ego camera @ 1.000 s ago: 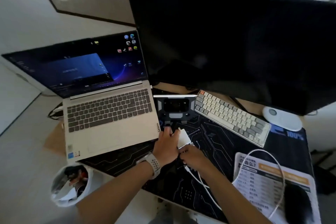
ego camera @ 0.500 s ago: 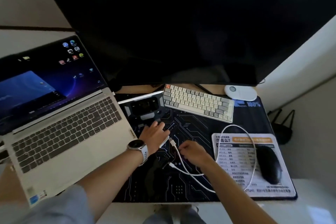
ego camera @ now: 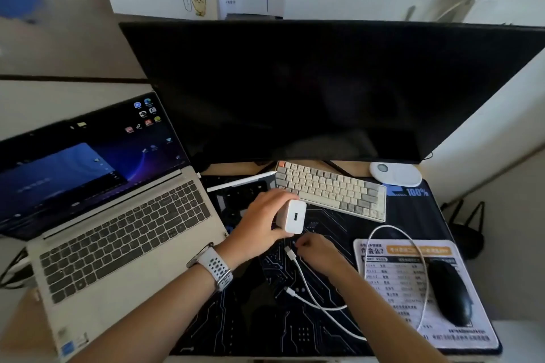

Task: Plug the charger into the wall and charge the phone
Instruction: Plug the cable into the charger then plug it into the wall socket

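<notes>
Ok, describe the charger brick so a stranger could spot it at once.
Start at the big dark monitor and drop to the small beige-and-grey keyboard in front of it. Just left of the keyboard's near corner, the left hand holds a small white rounded-square charger brick above the black desk mat. Unlike the loose white cable nearby, it is blocky, with one dark port facing the camera.

Laptop [ego camera: 118,224] left, keyboard [ego camera: 330,190] before monitor [ego camera: 309,91], mouse [ego camera: 451,293] right on desk mat [ego camera: 250,318].
</notes>
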